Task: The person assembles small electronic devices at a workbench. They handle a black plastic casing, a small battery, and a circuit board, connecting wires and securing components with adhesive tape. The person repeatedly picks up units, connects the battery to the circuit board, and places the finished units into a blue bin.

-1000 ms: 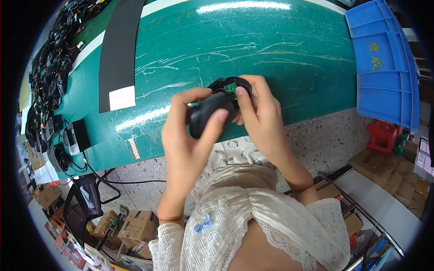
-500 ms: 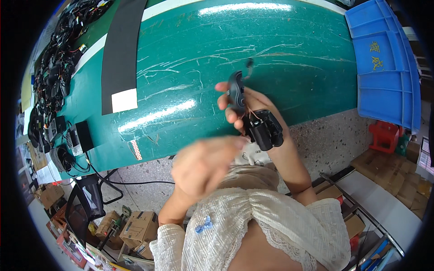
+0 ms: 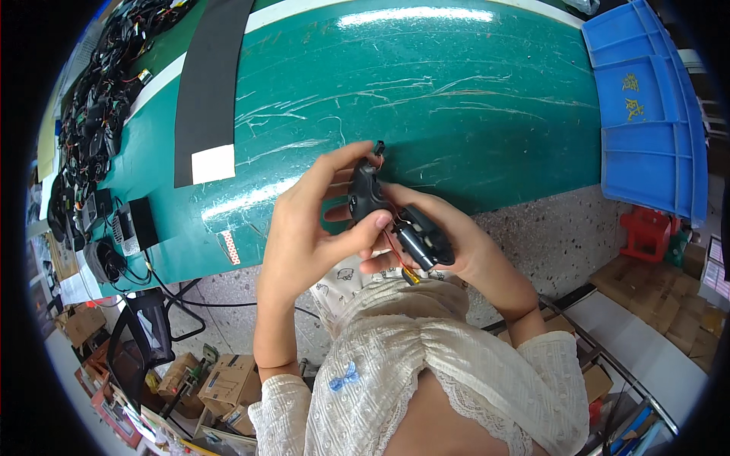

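Observation:
My left hand (image 3: 304,220) grips a curved black plastic cover (image 3: 366,196), its thumb pressed on the cover's lower end. A small black connector (image 3: 379,147) on thin wires sticks out past its upper end. My right hand (image 3: 465,237) cradles an opened black housing (image 3: 433,235), with a shiny black cylinder (image 3: 414,245) along it. Thin wires link cover and housing, which lie apart, side by side. From the housing, red and dark wires run down to a small yellow-wrapped part (image 3: 411,277) hanging over my lap. Some right fingers are hidden behind the pieces.
Below my hands is a scratched green table (image 3: 456,68). A black strip (image 3: 209,91) with a white patch (image 3: 213,165) crosses its left part. Tangled black cabled devices (image 3: 95,114) heap at far left, near a black box (image 3: 137,226). Blue crates (image 3: 642,114) stand at the right.
My left hand, blurred before near the housing, has moved up and now grips the cover. The cover has tilted and shifted left and down; the yellow-wrapped part now hangs in view.

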Tool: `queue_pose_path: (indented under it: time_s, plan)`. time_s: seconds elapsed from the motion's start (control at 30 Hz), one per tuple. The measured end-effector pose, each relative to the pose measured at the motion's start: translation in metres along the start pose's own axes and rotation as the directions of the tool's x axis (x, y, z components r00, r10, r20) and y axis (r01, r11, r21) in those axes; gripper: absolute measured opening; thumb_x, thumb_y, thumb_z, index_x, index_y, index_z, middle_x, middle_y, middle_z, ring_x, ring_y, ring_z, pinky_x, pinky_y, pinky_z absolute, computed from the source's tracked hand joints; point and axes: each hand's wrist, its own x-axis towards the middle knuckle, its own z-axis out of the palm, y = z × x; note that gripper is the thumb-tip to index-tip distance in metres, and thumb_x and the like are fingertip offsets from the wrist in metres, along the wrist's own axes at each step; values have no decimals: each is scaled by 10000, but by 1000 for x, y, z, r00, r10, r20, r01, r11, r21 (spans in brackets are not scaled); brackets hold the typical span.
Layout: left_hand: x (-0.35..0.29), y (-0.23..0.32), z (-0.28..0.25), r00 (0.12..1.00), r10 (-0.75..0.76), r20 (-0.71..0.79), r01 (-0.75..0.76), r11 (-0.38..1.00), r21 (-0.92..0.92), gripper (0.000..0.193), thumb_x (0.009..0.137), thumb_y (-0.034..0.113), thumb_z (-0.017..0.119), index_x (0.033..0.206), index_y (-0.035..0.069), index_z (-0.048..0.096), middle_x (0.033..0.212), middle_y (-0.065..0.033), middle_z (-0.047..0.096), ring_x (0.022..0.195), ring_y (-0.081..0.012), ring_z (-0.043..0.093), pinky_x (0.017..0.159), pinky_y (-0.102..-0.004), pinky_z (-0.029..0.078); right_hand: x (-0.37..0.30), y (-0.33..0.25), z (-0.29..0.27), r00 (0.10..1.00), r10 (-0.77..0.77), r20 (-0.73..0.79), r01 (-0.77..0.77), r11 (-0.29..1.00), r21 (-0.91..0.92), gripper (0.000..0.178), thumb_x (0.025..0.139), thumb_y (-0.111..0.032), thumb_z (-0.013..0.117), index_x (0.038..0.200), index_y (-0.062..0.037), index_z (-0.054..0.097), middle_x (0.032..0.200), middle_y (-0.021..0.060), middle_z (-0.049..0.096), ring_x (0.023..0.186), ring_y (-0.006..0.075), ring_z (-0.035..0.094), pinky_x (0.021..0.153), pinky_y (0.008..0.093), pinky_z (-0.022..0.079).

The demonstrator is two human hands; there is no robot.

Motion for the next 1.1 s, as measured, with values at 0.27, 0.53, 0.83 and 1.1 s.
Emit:
queue_pose_path:
  time_s: [0.27, 0.53, 0.83, 1.1]
  plan:
    - [-8, -24, 21, 957, 131, -259, -227, 893, -388, 590, 764, 208, 635, 1240, -35, 386, 1116, -188, 549, 1062, -271, 551, 888, -362, 461, -14, -3, 12, 997, -45, 69, 49, 998, -46, 761, 818, -558, 531, 1298, -7, 321, 1190, 249, 476, 1117, 418, 479, 998, 560, 328]
    - [-3, -25, 31, 928, -13, -373, -280, 636, -719, 655, 821, 383, 562, 1253, -67, 362, 1183, -238, 490, 1070, -297, 542, 904, -382, 458, -20, -24, 14, 992, 10, 128, 38, 930, -365, 584, 861, -209, 580, 1293, 51, 287, 1172, 266, 491, 1102, 378, 509, 991, 470, 385]
    - [2, -17, 49, 903, -80, -421, -346, 446, -826, 707, 799, 365, 587, 1311, -36, 311, 1289, -226, 405, 1159, -330, 465, 964, -422, 422, -30, -27, 23, 919, -378, -111, 276, 820, -501, 364, 955, -274, 398, 1198, -4, 373, 1027, 171, 565, 729, 248, 658, 602, 306, 576]
    - [10, -14, 53, 920, -133, -368, -321, 280, -905, 704, 807, 400, 529, 1326, -13, 294, 1339, -178, 366, 1227, -316, 391, 1033, -434, 338, -25, -17, 5, 813, -569, -124, 359, 656, -664, 332, 963, -271, 399, 1168, -12, 430, 940, 78, 560, 704, 117, 590, 512, 257, 518]
